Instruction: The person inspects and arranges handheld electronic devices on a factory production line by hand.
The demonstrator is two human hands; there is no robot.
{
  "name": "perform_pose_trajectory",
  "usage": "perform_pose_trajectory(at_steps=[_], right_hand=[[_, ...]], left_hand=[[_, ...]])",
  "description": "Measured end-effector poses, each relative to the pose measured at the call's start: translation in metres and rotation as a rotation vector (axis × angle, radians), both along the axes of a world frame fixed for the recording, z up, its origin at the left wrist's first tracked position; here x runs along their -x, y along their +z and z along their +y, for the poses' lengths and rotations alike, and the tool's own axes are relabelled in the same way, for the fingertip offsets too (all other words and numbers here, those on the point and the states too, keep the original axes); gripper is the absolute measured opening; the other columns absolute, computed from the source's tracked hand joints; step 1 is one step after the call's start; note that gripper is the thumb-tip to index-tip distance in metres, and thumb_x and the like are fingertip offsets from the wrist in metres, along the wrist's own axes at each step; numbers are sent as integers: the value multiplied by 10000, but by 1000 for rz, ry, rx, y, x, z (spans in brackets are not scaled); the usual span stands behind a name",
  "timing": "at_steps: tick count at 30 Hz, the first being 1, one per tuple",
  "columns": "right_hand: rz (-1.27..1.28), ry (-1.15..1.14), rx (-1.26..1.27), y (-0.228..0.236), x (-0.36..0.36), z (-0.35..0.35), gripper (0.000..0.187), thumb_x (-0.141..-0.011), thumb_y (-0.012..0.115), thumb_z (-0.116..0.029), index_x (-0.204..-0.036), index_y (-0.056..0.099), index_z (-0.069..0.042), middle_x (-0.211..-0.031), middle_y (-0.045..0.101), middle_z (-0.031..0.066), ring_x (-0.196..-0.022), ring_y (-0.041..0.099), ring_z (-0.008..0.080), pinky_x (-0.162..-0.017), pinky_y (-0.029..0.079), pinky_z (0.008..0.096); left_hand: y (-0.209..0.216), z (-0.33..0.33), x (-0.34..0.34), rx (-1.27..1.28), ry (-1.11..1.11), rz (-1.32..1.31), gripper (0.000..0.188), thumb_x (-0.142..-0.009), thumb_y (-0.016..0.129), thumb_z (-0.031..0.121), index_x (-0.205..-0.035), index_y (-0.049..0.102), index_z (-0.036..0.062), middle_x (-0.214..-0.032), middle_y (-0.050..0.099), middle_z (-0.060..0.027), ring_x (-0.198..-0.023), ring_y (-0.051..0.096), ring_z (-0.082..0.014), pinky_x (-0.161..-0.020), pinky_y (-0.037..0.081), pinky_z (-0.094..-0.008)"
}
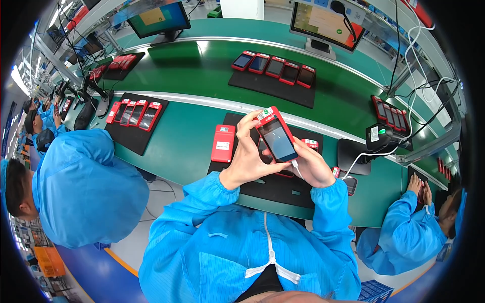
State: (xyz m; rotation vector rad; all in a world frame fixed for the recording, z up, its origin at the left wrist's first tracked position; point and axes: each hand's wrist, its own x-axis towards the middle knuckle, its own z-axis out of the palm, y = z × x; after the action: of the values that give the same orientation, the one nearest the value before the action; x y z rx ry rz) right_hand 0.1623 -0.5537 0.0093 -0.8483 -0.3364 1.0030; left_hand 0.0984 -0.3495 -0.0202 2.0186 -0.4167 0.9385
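Observation:
Both my hands hold up a red handheld terminal [277, 139], tilted, its screen lit grey and facing me. My left hand [241, 159] grips it between the thumb at the bottom end and fingers at the top. My right hand [314, 165] closes on its lower right edge. From the bottom end a white cable [297, 169] runs down across my right fingers. Beneath lies a black mat [252, 191]. A red terminal [223, 144] rests back side up on its left part; more are partly hidden behind my hands. Another terminal [349, 185] lies beside my right wrist.
A barcode scanner [381, 135] on a black stand is to the right, with cables hanging above. Terminals line the far mat [273, 88] and the left mat [126, 136]. A monitor [326, 22] stands behind. Co-workers in blue sit left [91, 187] and right [404, 237].

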Motion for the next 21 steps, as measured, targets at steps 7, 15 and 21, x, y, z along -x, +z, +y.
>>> perform_pose_trajectory(at_steps=[7, 15, 21], right_hand=[[-101, -38, 22, -15, -2, -18, 392, -1128, 518, -220, -1456, 421, -30, -1399, 627, 214, -1246, 648, 269, -1084, 524, 410], [-817, -768, 707, -54, -11, -83, 554, -861, 870, -83, -1182, 418, -79, -1217, 695, 163, -1067, 680, 222, -948, 541, 365], [-1015, -1095, 968, -72, -24, -122, 537, -816, 871, -55, -1128, 435, -33, -1144, 705, 207, -1018, 722, 316, -911, 563, 402]], left_hand=[[1, 1, -4, -38, -116, 109, 1241, -625, 1043, 361, -1504, 220, 62, -1578, 274, -321, -1481, 337, -521, -1196, 376, -586], [-24, 85, -2, -316, 208, 406, 876, -821, 906, 329, -1452, 450, -72, -1491, 468, -312, -1397, 460, -475, -1187, 391, -507], [-46, 115, 3, -10, 226, 774, 814, -944, 811, 298, -1547, 355, -2, -1533, 451, -269, -1445, 475, -412, -1185, 423, -447]])
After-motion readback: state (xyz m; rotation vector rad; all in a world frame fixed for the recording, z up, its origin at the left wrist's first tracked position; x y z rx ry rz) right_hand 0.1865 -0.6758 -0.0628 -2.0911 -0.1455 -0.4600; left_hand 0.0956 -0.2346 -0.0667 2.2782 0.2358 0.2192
